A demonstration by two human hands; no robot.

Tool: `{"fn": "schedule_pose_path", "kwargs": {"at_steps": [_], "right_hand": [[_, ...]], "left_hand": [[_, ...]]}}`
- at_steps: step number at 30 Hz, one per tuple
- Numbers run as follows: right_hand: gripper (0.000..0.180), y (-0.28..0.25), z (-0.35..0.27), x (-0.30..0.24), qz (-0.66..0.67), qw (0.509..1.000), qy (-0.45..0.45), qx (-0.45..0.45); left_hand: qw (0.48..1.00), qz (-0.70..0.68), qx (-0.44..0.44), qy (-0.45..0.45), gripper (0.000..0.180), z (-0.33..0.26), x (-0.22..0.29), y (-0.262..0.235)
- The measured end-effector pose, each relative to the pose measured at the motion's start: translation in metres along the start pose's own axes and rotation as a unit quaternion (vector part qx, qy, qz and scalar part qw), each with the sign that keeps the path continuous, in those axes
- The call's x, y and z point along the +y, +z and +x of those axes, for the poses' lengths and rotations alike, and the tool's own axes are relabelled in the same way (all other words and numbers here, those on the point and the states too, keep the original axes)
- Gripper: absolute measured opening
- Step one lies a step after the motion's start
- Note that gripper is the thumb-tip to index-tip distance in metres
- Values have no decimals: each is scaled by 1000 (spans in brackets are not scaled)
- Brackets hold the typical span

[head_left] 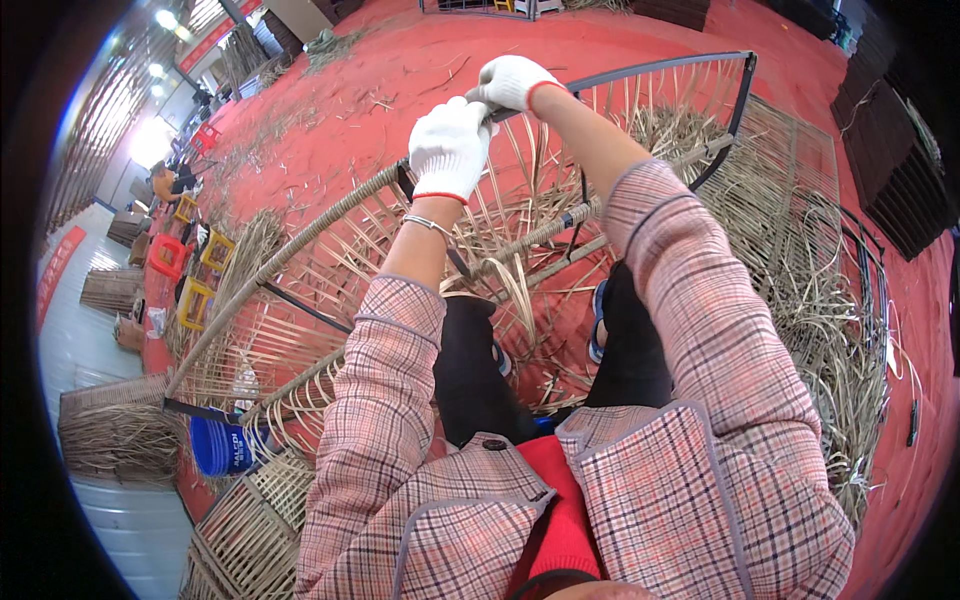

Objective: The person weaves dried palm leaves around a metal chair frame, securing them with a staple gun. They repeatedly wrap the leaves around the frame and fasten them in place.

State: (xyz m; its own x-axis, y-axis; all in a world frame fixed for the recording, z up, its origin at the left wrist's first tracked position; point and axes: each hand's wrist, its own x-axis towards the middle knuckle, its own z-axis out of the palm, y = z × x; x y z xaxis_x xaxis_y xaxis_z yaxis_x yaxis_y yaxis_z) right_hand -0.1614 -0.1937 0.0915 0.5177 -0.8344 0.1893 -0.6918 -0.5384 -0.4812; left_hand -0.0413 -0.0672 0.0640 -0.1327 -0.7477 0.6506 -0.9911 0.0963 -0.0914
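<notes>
Both my hands wear white knit gloves and meet at the top rail of a long black metal frame strung with pale wicker strips. My left hand is closed over the rail, where its tan wrapping ends. Just beyond it, my right hand pinches closed. A short greyish wicker strip shows between the fingers of the two hands; the gloves hide most of it. To the right of my hands the rail is bare dark metal. Loose pale strips hang from the wrapped middle bar, near my knees.
A heap of dried strips lies on the right, before stacked dark brown panels. At left stand a blue bucket, yellow stools and a red stool. Farther off sits another person. Scraps litter the red floor.
</notes>
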Motion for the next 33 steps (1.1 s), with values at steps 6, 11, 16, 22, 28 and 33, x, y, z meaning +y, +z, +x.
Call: {"fn": "schedule_pose_path", "kwargs": {"at_steps": [6, 11, 16, 22, 28, 33], "right_hand": [[33, -61, -121, 132, 202, 963, -140, 112], [39, -182, -315, 311, 103, 934, 201, 278], [35, -266, -433, 332, -357, 714, 521, 303], [39, -99, -274, 161, -127, 932, -134, 313], [31, 76, -129, 18, 340, 918, -86, 188], [31, 100, -103, 2, 479, 853, 16, 209]], "left_hand": [[985, -96, -144, -15, 26, 16, -11, -10], [979, -138, -152, -12, 26, 18, -16, -7], [967, -170, -186, -43, 24, 22, -20, -1], [955, -208, -211, 12, 29, 27, -30, 6], [865, -378, -307, -119, 31, 30, -38, 7], [847, -411, -315, -119, 30, 33, -41, 8]]}}
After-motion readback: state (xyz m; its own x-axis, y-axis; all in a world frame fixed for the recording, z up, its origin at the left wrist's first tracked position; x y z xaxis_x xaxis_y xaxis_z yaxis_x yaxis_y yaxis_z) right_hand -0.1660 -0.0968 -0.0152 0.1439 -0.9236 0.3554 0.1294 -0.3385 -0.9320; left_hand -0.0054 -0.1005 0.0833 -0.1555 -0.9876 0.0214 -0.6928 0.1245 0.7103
